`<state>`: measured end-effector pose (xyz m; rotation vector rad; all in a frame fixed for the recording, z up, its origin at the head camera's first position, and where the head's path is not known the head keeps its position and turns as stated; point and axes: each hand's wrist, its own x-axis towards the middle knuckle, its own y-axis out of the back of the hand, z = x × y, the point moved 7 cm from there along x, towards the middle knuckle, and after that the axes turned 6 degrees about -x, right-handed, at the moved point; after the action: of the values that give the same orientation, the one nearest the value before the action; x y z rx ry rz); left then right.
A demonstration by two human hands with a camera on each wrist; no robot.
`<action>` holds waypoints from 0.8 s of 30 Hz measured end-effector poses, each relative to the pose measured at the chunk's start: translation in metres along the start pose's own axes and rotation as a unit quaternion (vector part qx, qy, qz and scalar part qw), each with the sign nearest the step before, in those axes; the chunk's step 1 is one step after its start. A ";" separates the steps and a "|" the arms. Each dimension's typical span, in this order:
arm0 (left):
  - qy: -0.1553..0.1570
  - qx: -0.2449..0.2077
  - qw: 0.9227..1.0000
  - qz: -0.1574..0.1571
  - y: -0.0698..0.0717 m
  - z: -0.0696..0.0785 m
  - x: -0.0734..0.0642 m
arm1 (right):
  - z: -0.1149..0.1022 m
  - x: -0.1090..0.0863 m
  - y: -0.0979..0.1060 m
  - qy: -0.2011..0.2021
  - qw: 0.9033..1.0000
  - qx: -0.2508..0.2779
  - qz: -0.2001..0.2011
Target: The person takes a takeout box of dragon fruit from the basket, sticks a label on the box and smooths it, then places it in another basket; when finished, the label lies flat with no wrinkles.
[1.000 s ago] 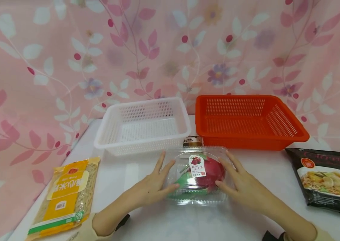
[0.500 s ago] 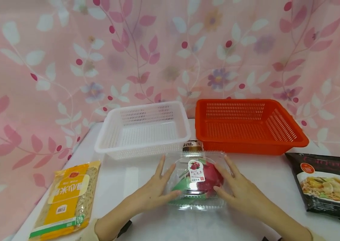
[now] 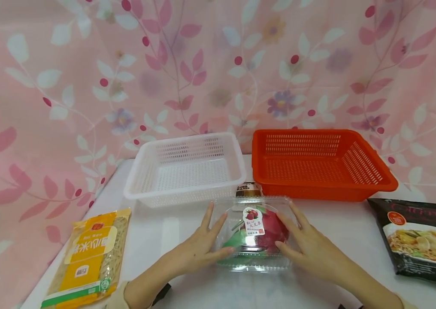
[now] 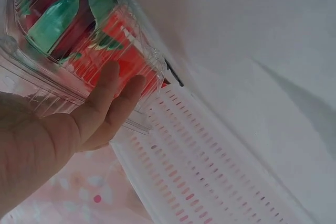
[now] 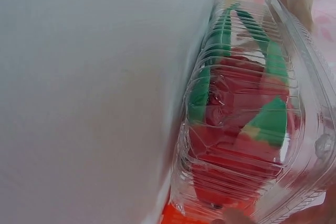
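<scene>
A clear plastic clamshell box (image 3: 237, 265) with a white label sits in front of the baskets, between both hands. Through the plastic shows a red dragon fruit (image 3: 274, 231) with green scales. My left hand (image 3: 195, 249) spreads its fingers along the box's left side, thumb toward the front corner. In the left wrist view, two nearly straight fingers (image 4: 105, 90) lie against the ribbed side wall under the rim. My right hand (image 3: 312, 249) mirrors this on the right side, fingers spread. The right wrist view shows mainly the box's ribbed side, with a fingertip low at its edge.
Behind the box stand a white basket (image 3: 187, 193) and a red basket (image 3: 318, 191). A small brown-labelled jar (image 3: 248, 189) is partly hidden between them. A yellow noodle packet (image 3: 86, 257) lies at left, a black noodle packet (image 3: 420, 240) at right. A patterned pink curtain hangs behind.
The whole head view has shifted slightly downward in the picture. Both hands stay at the sides of the box, which keeps its place among the other things.
</scene>
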<state>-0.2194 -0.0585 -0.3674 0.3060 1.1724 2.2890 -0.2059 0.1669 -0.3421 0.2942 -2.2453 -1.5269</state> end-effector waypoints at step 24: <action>0.035 -0.029 0.999 -0.015 0.001 0.006 0.000 | 0.003 0.000 0.000 0.011 1.000 0.013 -0.026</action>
<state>-0.2168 -0.0551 -0.3634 0.1870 1.1346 2.3182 -0.2076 0.1692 -0.3432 0.3772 -2.2569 -1.5142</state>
